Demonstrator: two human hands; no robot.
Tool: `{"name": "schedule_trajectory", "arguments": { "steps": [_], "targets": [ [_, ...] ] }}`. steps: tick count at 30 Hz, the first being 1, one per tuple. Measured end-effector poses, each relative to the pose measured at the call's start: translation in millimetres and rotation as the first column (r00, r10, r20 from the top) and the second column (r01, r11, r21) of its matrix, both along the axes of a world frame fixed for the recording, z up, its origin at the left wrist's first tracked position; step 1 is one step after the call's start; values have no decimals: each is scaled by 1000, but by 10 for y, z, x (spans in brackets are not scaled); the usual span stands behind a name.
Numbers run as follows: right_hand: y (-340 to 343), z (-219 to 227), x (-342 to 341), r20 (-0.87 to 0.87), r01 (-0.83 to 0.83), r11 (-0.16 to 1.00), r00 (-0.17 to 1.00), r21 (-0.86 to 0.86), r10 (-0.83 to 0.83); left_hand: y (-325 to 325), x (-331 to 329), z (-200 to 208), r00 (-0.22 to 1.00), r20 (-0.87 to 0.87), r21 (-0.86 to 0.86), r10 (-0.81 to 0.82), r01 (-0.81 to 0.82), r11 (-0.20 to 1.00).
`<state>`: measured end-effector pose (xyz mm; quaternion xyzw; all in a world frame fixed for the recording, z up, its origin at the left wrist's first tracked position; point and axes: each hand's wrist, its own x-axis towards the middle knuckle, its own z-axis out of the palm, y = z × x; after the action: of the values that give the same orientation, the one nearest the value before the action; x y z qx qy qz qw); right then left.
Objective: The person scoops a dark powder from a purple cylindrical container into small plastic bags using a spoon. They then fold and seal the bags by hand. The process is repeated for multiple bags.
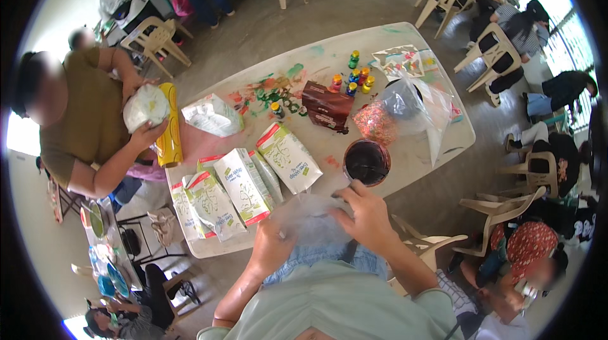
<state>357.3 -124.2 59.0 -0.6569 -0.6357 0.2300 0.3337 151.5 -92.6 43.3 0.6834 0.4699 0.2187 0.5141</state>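
A thin, clear plastic bag point(311, 212) is stretched between my two hands at the near edge of the table. My left hand point(273, 238) grips its left side, with the fingers partly hidden behind the film. My right hand point(365, 216) pinches the other side with thumb and fingers. Just beyond my right hand stands a round tub point(367, 162) with dark brown contents and a smeared rim. Several white and green cartons point(237, 186) lie to the left of the bag. Whether the bag holds anything I cannot make out.
On the paint-stained white table point(354, 204) are a brown pouch point(326, 105), a bag of colored sprinkles point(375, 122), several small paint bottles point(353, 59) and a crumpled white pack point(213, 116). At the left a person holds a white bundle point(147, 109) beside a yellow roll point(168, 126). Chairs surround the table.
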Motion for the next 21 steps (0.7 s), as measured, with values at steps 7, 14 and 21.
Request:
{"name": "schedule_trajectory", "arguments": {
  "steps": [7, 14, 21],
  "targets": [
    [79, -427, 162, -702, -298, 885, 710, -357, -44, 32, 125, 176, 997, -59, 216, 50, -36, 976],
    [76, -605, -36, -888, -336, 869, -160, -362, -431, -206, -71, -262, 943, -273, 216, 191, -133, 967],
    [-23, -955, -109, -789, -434, 821, -319, -370, -524, -182, -141, -573, 670, 402, -592, 624, -329, 735]
  ]
}}
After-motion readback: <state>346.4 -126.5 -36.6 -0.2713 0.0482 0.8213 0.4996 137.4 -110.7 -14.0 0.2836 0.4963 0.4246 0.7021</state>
